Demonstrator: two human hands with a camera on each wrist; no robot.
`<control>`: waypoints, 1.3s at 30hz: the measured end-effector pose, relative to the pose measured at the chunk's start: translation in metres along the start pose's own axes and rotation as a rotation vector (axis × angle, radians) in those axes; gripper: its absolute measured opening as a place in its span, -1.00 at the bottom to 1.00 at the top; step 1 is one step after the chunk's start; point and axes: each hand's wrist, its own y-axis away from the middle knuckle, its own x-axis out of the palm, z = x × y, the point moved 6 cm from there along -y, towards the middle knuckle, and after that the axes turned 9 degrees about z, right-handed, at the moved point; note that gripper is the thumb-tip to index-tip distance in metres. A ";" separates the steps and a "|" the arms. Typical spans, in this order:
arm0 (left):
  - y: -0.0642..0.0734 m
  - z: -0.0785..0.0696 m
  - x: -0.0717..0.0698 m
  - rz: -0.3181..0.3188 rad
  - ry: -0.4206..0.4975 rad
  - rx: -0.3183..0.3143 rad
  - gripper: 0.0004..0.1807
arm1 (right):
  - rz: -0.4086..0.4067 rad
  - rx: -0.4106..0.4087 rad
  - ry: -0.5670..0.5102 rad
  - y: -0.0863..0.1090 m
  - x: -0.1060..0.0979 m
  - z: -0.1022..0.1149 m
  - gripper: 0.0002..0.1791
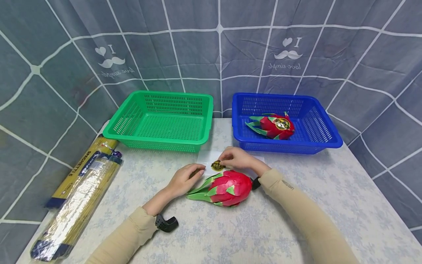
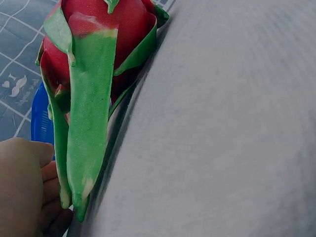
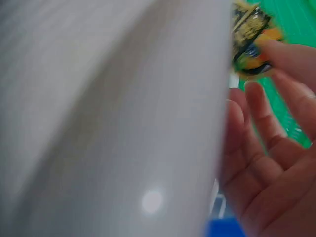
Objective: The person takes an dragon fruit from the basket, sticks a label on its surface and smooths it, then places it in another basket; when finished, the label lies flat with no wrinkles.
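A round black-and-gold sticker (image 1: pixel 217 166) is pinched at its edge by my right hand (image 1: pixel 238 158); the right wrist view shows thumb and fingertip on the sticker (image 3: pixel 253 39). Under it on the table lies a white sheet (image 1: pixel 205 157). The fingers of my left hand (image 1: pixel 185 179) lie loosely bent at the sheet's left edge. Just in front of the hands, a red dragon fruit (image 1: pixel 232 187) lies on its side, its green leaf tips pointing left toward the left hand. In the left wrist view, the dragon fruit's long green leaf (image 2: pixel 89 108) partly covers the left fingers.
A green basket (image 1: pixel 157 141) stands at the back left with nothing in it. The blue basket (image 1: pixel 287 145) at the back right holds another dragon fruit (image 1: pixel 277 126) bearing a similar sticker. Spaghetti packs (image 1: pixel 82 198) lie along the left table edge. A tiled-pattern curtain (image 1: pixel 197 55) hangs behind.
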 end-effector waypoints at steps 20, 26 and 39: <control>0.002 -0.069 -0.005 0.010 0.012 0.017 -0.42 | -0.189 0.024 -0.396 0.094 -0.020 0.034 -0.77; -0.008 -0.088 0.021 0.148 -0.036 -0.060 -0.14 | -0.227 0.154 -0.549 0.100 -0.003 0.032 -0.73; -0.005 -0.091 0.019 -0.134 -0.070 0.282 -0.19 | -0.303 0.258 -0.663 0.103 0.010 0.023 -0.77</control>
